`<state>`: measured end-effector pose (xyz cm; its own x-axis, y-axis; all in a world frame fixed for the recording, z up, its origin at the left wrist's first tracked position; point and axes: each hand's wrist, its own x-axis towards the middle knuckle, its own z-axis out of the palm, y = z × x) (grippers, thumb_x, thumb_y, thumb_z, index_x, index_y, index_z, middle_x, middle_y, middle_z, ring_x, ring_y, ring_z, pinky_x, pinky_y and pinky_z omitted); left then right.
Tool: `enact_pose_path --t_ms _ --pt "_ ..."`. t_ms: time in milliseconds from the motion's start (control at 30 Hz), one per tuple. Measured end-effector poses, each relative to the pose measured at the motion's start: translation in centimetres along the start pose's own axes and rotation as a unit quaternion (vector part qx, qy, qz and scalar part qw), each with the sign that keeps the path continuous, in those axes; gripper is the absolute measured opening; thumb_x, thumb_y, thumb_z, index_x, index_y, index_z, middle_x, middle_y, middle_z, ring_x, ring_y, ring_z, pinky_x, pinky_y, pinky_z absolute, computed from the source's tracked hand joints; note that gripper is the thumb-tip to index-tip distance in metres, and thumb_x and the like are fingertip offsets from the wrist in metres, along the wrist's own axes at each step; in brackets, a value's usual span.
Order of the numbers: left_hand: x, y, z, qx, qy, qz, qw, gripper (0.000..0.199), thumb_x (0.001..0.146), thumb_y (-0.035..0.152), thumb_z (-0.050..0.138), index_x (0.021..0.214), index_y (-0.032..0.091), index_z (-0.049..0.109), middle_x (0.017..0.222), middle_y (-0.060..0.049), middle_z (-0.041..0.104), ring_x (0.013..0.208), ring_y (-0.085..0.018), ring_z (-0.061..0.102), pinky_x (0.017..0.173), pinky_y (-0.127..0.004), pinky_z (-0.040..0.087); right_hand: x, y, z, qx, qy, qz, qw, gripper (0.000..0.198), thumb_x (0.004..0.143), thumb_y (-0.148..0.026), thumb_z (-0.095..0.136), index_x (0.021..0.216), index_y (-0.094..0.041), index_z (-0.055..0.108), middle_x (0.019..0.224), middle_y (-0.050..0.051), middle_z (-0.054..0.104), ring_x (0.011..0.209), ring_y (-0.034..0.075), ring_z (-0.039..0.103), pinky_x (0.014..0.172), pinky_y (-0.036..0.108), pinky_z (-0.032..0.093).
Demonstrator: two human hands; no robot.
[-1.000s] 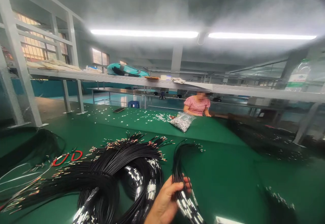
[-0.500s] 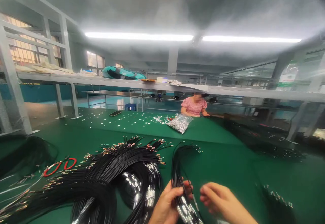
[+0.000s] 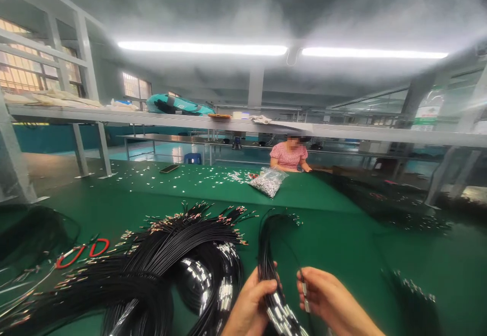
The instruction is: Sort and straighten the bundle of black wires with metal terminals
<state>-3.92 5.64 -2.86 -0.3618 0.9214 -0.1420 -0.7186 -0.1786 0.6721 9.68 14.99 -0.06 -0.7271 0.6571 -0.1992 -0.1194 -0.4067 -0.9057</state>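
My left hand (image 3: 253,295) is closed around a bundle of black cables (image 3: 269,255) with silver metal sleeves along its lower part. The bundle's upper end bends to the right, its tips fanning out over the green table. Just right of it, my right hand (image 3: 323,293) pinches a single black cable (image 3: 305,290) that carries a silver sleeve below the fingertips. This cable stands apart from the bundle, curving back up toward its top. Left of my hands lies a big pile of black cables (image 3: 163,247) with bare coppery and reddish ends, and coiled lengths with silver sleeves.
Red-handled pliers (image 3: 99,247) lie at the left. A clear bag of small metal parts (image 3: 268,182) sits mid-table, with white scraps and a phone (image 3: 169,168) farther left. A person in pink (image 3: 289,154) sits opposite. A shelf (image 3: 182,119) spans the table; more cables (image 3: 414,285) lie right.
My right hand has taken hold of one cable and drawn it to the right, away from the bundle. My left hand still grips the bundle. The view has shifted slightly.
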Motion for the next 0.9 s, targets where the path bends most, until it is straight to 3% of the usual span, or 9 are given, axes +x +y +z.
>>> enact_pose_path --t_ms 167,333,433,533,633,767,900 --pt "-0.3 0.3 0.1 0.027 -0.006 -0.016 0.999 0.042 0.055 0.01 0.07 0.097 0.014 0.065 0.073 0.0 0.063 0.065 -0.012 0.054 0.064 -0.026 0.038 0.2 -0.2 1.5 -0.107 -0.028 -0.006 0.994 0.03 0.064 -0.042 0.068 0.067 -0.015 0.054 0.049 -0.008 0.042 0.043 0.004 0.037 0.042 0.02 0.035" --pt "-0.3 0.5 0.3 0.036 -0.013 -0.011 0.999 0.051 0.057 0.013 0.067 0.107 0.015 0.058 0.074 0.001 0.062 0.065 -0.013 0.054 0.063 -0.027 0.038 1.0 -0.1 2.6 -0.28 -0.048 0.027 0.958 0.015 0.053 -0.026 0.059 0.062 -0.017 0.051 0.045 -0.008 0.049 0.036 0.006 0.043 0.036 0.02 0.034" --pt "0.3 0.1 0.1 0.07 0.002 -0.005 0.998 0.062 0.051 0.02 0.07 0.11 0.012 0.053 0.068 0.002 0.062 0.059 -0.012 0.052 0.059 -0.028 0.037 1.6 0.3 2.4 -0.329 -0.007 0.004 0.944 0.011 0.048 -0.022 0.053 0.058 -0.02 0.049 0.039 -0.01 0.045 0.031 0.006 0.041 0.03 0.02 0.033" --pt "0.8 -0.2 -0.3 0.096 0.016 -0.003 0.995 0.055 0.052 0.021 0.069 0.104 0.011 0.053 0.068 -0.001 0.064 0.06 -0.014 0.053 0.059 -0.029 0.038 2.1 0.6 1.8 -0.329 0.035 -0.021 0.943 0.008 0.046 -0.026 0.046 0.052 -0.022 0.045 0.034 -0.01 0.041 0.028 0.007 0.038 0.028 0.02 0.03" --pt "1.2 -0.5 -0.7 0.113 0.02 -0.006 0.993 0.041 0.054 0.014 0.061 0.094 0.009 0.056 0.069 -0.003 0.067 0.061 -0.014 0.055 0.058 -0.029 0.037 2.5 0.7 1.1 -0.284 0.02 -0.006 0.959 0.009 0.044 -0.028 0.046 0.05 -0.021 0.046 0.041 -0.005 0.053 0.031 0.007 0.041 0.031 0.021 0.034" --pt "1.5 -0.7 -1.1 0.108 0.027 -0.009 0.994 0.047 0.048 0.012 0.058 0.095 0.009 0.054 0.066 -0.002 0.067 0.058 -0.014 0.055 0.059 -0.03 0.038 2.9 0.9 0.8 -0.24 0.01 0.035 0.97 0.021 0.041 -0.028 0.045 0.06 -0.02 0.048 0.041 -0.005 0.055 0.03 0.007 0.04 0.031 0.021 0.032" --pt "1.3 -0.6 -1.1 0.096 0.026 -0.014 0.995 0.056 0.05 0.014 0.062 0.104 0.011 0.05 0.065 0.003 0.063 0.056 -0.011 0.052 0.058 -0.027 0.036 2.9 0.8 1.3 -0.3 -0.016 0.017 0.954 0.023 0.051 -0.035 0.054 0.066 -0.017 0.052 0.043 -0.008 0.047 0.035 0.005 0.039 0.032 0.019 0.031"
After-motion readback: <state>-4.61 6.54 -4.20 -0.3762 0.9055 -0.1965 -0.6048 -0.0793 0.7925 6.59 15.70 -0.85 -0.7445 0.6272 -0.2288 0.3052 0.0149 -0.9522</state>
